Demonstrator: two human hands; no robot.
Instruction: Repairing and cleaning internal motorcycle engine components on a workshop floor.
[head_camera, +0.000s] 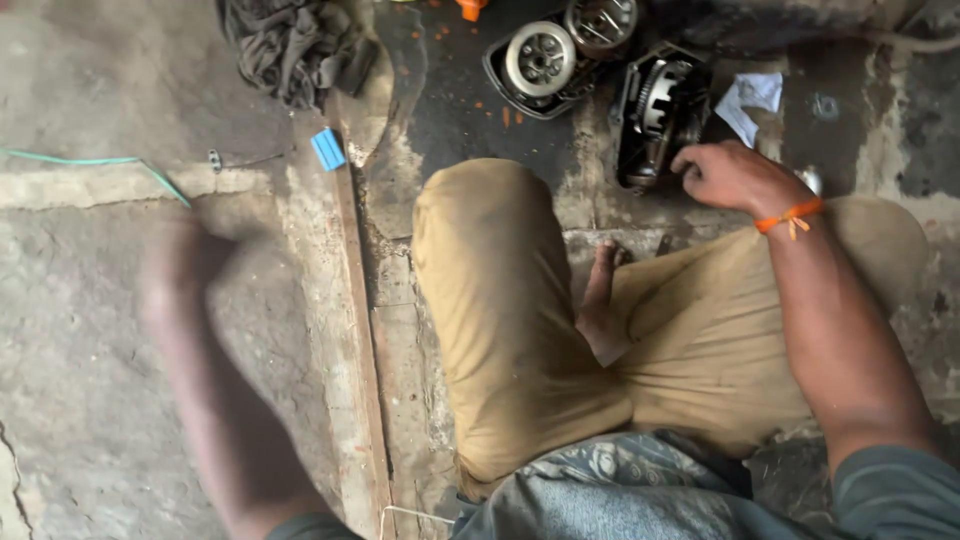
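Observation:
My right hand (728, 176), with an orange thread on the wrist, rests its curled fingers on a black engine housing (656, 112) that stands on edge on the floor. Whether it grips the housing I cannot tell. My left hand (180, 270) is a motion blur over the bare concrete at the left, and nothing shows in it. I squat in tan trousers (500, 300), with a bare foot (600, 300) between my knees.
A round metal clutch part in a black cover (540, 62) and another round part (600, 22) lie behind the housing. A grey rag (290, 45), a small blue piece (327, 148), a green wire (90, 162) and a crumpled paper (750, 98) lie about.

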